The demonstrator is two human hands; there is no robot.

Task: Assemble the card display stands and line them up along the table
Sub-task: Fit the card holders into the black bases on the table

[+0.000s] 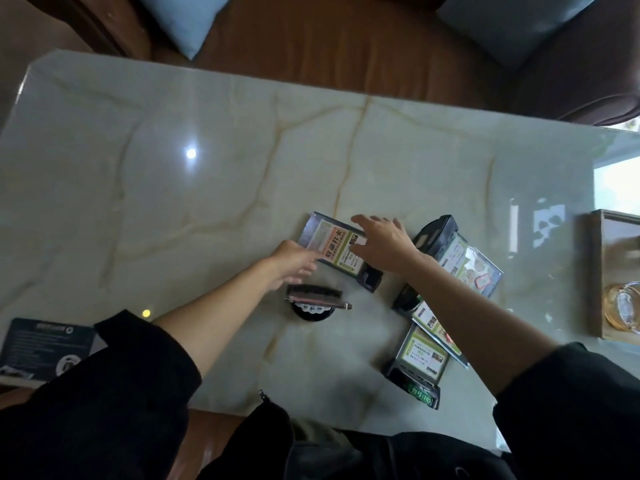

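A clear card stand with a green and orange card (329, 241) lies flat on the marble table (173, 202), its black base (371, 277) at its near end. My right hand (381, 242) hovers over its right edge, fingers spread. At its left edge is my left hand (294, 263), fingers apart, touching or just above it. A black round base with a card slotted in it (313, 301) stands upright just below my left hand. Three more stands lie flat to the right: one (460, 258) far, one (433, 320) in the middle, one (420, 362) near.
A dark printed card (45, 344) lies at the table's near left edge. A wooden tray (595, 271) with a glass ashtray (621, 306) sits at the right. A brown sofa with blue cushions (183, 22) runs along the far side.
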